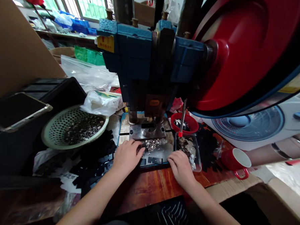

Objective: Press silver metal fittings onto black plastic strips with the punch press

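Note:
My left hand (128, 155) is at the left side of the press bed, its fingers bent against the steel die (149, 131). Its thumb and forefinger come close together around something dark and small that I cannot make out. A heap of small shiny metal pieces (153, 144) lies just right of these fingertips, in front of the die. Flat dark strips (155, 160) lie at the front of the bed plate (164, 153). My right hand (181, 168) rests at the plate's right front corner, beside a clear plastic tray (198, 158) of mixed scraps. Its fingers are curled together; their tips are partly hidden.
The blue press (133, 54) towers ahead, with a big red flywheel (243, 57) at upper right. A pale green basket (56, 119) of small parts stands left, near a phone (21, 110). A red bowl (193, 126), screwdriver (182, 119), red mug (234, 162) and fan (260, 123) are right.

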Demonstrator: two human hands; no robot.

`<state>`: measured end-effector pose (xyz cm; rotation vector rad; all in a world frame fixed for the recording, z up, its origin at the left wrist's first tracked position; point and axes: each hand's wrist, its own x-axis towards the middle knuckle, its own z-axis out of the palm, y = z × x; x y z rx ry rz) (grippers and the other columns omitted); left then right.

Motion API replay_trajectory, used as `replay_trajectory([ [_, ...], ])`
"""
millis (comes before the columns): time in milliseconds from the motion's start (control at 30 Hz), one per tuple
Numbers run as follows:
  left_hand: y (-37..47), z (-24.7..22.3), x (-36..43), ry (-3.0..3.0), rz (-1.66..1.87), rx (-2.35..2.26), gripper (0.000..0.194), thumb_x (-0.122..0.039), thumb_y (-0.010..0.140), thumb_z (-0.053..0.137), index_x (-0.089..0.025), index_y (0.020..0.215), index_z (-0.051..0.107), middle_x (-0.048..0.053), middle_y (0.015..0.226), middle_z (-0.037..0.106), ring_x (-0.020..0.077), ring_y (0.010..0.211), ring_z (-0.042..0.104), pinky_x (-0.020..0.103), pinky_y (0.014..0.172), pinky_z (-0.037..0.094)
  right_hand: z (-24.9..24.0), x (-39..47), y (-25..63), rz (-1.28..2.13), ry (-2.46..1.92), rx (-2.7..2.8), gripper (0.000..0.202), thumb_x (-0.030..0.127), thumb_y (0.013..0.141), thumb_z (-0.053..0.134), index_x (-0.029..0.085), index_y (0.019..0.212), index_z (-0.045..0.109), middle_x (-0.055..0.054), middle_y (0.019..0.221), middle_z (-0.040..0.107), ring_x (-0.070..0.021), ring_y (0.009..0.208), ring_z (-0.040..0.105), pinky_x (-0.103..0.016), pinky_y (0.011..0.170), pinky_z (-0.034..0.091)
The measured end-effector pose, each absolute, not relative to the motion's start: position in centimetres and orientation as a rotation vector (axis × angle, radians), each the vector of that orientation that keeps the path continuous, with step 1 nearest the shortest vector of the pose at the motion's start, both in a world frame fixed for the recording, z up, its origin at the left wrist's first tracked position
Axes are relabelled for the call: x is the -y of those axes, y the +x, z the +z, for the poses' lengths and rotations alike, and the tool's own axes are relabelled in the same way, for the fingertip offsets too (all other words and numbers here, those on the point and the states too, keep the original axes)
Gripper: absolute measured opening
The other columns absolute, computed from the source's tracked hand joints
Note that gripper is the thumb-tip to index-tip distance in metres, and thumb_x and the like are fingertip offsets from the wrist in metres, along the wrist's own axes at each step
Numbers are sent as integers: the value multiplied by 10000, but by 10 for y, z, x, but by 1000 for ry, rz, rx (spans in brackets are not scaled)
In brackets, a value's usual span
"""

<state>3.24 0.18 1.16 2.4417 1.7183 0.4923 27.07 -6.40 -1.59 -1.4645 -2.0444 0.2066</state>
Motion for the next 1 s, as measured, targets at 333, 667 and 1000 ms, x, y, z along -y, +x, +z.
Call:
replay_trajectory([
  [333, 38, 15, -14, 2090, 343, -1823, 214, -437, 808, 503, -253, 836, 608, 33, 839, 662, 225, 784, 598, 295, 612, 367, 11, 18, 247, 217, -1412, 1929, 137, 220, 873, 503, 219, 856, 639, -45, 877, 644, -207, 879, 546, -370, 839, 411],
  [667, 15, 12, -11, 1841, 703, -1735, 184, -366, 804, 503, -238, 867, 620, -8, 789, 678, 183, 749, 622, 280, 675, 431, 23, -75, 206, 42, -1478, 1901, 139, 256, 845, 562, 228, 850, 698, -42, 913, 668, -222, 936, 533, -349, 846, 407],
  [1000, 8, 17, -32, 1832, 980, -1553, 283, -368, 830, 474, -226, 987, 663, 37, 995, 652, 192, 895, 609, 320, 808, 469, 31, -56, 215, -116, -1330, 2204, 255, 391, 891, 489, 291, 1056, 655, -2, 1091, 651, -234, 1115, 461, -479, 1062, 185],
])
